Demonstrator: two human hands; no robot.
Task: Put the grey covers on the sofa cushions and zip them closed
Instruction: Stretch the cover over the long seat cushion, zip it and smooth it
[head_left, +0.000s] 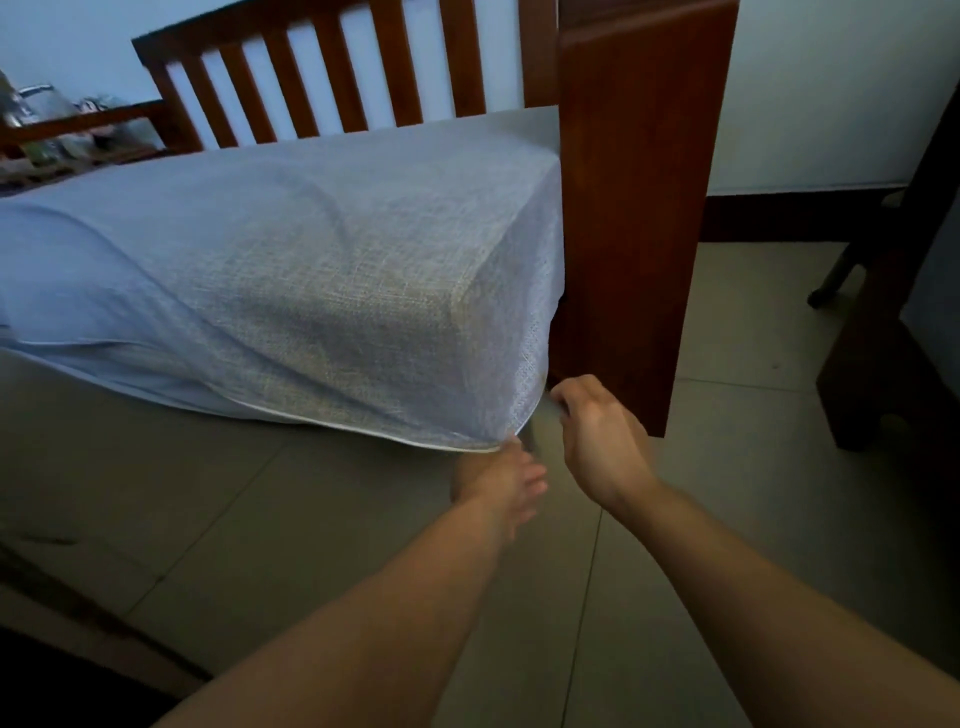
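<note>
Pale tiled floor (727, 322), dim light, white wall behind. Wooden sofa frame (639, 208) with slatted back; solid armrest panel at right. Sofa cushion sits on the seat inside the grey cover (322, 249), woven fabric, loose and wrinkled along the front, lower hem hanging down past the seat edge. Left hand (498, 480) is below the cover's front right corner, fingertips touching the hem; whether it pinches the fabric cannot be told, fingers blurred. Right hand (597, 436) just beside it, close to the armrest panel, fingers curled at the cover's corner edge; what they hold is hidden. Both forearms bare, reaching forward. Dark chair leg (872, 312) at far right. Blurred clutter on a side shelf (67, 130) at upper left.
</note>
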